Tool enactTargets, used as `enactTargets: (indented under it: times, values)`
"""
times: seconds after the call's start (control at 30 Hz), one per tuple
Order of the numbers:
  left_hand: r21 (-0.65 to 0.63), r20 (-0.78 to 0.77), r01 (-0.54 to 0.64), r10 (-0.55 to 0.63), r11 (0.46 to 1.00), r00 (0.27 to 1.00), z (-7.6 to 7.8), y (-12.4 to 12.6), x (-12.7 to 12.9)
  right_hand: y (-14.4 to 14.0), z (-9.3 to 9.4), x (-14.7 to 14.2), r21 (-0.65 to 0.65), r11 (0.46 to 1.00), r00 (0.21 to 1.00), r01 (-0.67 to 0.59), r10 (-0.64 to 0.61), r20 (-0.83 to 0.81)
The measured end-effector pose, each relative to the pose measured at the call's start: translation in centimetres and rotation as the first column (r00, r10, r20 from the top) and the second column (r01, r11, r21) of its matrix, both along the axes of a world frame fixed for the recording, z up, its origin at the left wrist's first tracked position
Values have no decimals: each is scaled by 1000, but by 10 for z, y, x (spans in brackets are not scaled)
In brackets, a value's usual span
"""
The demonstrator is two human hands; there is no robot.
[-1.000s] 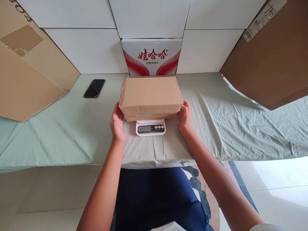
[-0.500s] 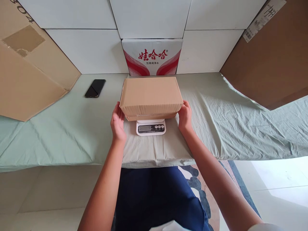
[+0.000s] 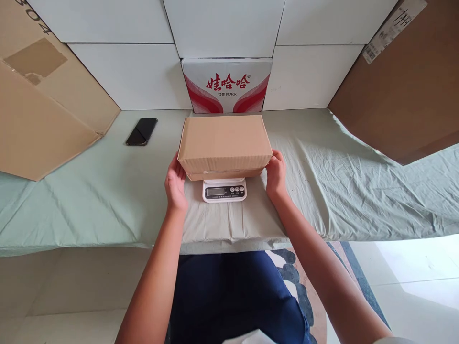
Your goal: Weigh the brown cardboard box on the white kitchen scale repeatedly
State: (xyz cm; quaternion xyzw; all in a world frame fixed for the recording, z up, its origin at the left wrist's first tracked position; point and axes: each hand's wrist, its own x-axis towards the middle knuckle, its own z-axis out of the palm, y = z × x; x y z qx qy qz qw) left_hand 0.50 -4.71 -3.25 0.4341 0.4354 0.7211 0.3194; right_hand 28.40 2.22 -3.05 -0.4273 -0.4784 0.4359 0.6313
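Note:
A closed brown cardboard box [image 3: 225, 136] sits over a white kitchen scale [image 3: 224, 190], covering the scale's platform. The scale's front panel sticks out toward me, with a display and round buttons; no reading can be made out. My left hand [image 3: 175, 182] is against the box's left side, its fingers partly hidden behind the corner. On the opposite side, my right hand [image 3: 276, 174] has its fingers curled at the box's lower right corner. The box is held between both hands.
A black phone [image 3: 142, 132] lies to the left on the green cloth [image 3: 107, 191] covering the table. Behind stands a white-and-red printed carton [image 3: 227, 102] against white panels. Large cardboard sheets [image 3: 46, 119] flank the left side, and another cardboard panel [image 3: 405, 95] stands at right.

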Motion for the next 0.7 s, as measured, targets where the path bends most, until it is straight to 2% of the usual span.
enactTargets:
  times: [0.2, 0.4, 0.57, 0.7]
  values:
    - [-10, -65, -13, 12, 1000, 998, 1, -8, 6, -8, 1, 1, 129, 992, 993, -10, -5, 115]
    - [-14, -167, 61, -63, 998, 984, 3, -20, 9, -17, 10, -3, 135, 984, 993, -115, 108, 57]
    - [-21, -184, 116, -118, 993, 976, 1, -22, 9, -35, 24, -9, 140, 970, 978, -198, 185, 98]
    - [-5, -191, 106, -105, 994, 976, 6, -21, 12, -44, 41, -10, 216, 955, 961, -205, 155, 228]
